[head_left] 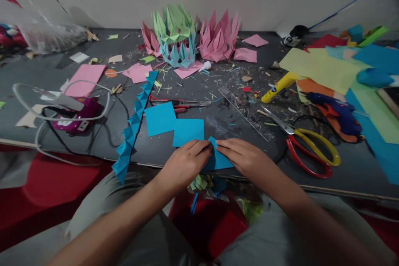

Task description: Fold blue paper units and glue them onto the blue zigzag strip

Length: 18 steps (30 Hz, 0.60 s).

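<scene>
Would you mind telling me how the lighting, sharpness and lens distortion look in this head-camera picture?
Head view: dim, soft light, brightest on the back wall, darkening toward the corners; the paper crowns cast soft shadows on the wall. The table edge bows, a wide-lens distortion. Both hands, left hand and right hand, on the blue paper, look fairly sharp; the plastic bag looks soft.

- Both hands, the left hand (187,158) and the right hand (246,158), pressed a folded paper piece (218,158) at the table's (93,141) near edge.
- Two paper squares (174,126) lay just behind it, touching each other.
- A folded paper strip (134,122) ran left of the squares, overhanging the near edge.
- A utility knife (179,102) lay behind the squares.
- Scissors (308,149) lay to the right.
- Paper crowns (190,35) stood by the far edge.
</scene>
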Each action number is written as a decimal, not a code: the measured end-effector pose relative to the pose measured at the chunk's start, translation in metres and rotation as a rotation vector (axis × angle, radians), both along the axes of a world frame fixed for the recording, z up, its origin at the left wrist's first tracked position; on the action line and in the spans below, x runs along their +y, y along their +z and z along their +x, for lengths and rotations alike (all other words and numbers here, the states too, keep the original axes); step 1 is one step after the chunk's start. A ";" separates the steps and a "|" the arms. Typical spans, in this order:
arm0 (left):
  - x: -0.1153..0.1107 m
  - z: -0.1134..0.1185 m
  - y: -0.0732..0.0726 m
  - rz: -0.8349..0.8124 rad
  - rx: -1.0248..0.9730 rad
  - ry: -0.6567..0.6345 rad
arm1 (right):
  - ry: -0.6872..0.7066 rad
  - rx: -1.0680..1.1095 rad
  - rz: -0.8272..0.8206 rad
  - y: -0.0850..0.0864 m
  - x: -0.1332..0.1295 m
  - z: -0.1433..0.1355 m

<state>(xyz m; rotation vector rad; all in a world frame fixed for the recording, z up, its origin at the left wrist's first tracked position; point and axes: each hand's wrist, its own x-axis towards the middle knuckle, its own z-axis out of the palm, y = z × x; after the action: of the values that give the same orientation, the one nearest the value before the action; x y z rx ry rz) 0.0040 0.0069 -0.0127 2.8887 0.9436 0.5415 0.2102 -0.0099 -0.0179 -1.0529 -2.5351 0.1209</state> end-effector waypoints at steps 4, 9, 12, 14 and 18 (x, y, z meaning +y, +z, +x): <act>0.000 0.001 0.001 -0.004 0.001 0.016 | 0.001 0.005 -0.014 0.000 0.000 -0.001; 0.000 0.002 0.003 0.011 -0.019 0.009 | -0.001 0.023 -0.034 -0.002 0.001 0.000; -0.001 0.002 0.002 0.007 -0.023 0.009 | 0.006 0.030 -0.035 -0.002 0.001 0.001; -0.001 0.002 0.002 0.006 -0.022 0.005 | 0.015 0.030 -0.030 -0.002 0.001 0.001; -0.002 0.002 0.001 0.011 -0.015 0.005 | 0.024 0.020 -0.028 -0.001 0.001 0.001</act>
<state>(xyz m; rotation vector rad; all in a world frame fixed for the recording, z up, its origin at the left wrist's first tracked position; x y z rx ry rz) 0.0060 0.0045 -0.0122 2.8885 0.9484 0.5691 0.2109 -0.0093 -0.0190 -1.0276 -2.5358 0.1731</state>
